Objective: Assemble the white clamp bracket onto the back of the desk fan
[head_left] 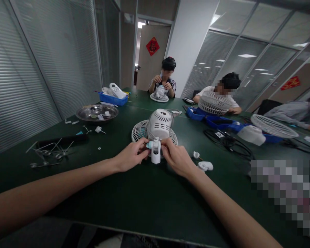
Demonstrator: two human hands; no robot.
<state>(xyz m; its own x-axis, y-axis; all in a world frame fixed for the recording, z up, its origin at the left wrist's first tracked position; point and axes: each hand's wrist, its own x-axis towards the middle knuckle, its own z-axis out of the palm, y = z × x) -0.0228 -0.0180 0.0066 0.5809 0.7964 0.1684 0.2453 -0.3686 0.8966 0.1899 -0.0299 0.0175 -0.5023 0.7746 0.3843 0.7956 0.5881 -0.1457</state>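
Observation:
In front of me a white fan motor housing (160, 124) rests on a round fan grille (138, 131), lying flat on the green table. A white pivot bracket (156, 155) sticks out from the housing towards me. With my left hand (131, 154) I pinch a light-blue knob (150, 144) at the bracket's left side. My right hand (177, 155) has its fingers closed against the bracket's right side. Past my right hand lie a small white cap (196, 155) and a white plastic joint piece (205, 166).
To the left are a steel bowl (96, 119) of small parts, bent metal rods (51, 155) and a small white part (100, 130). Blue trays (113, 100) and black cables (229, 143) lie farther off. Co-workers sit across the table (119, 203) with fan parts.

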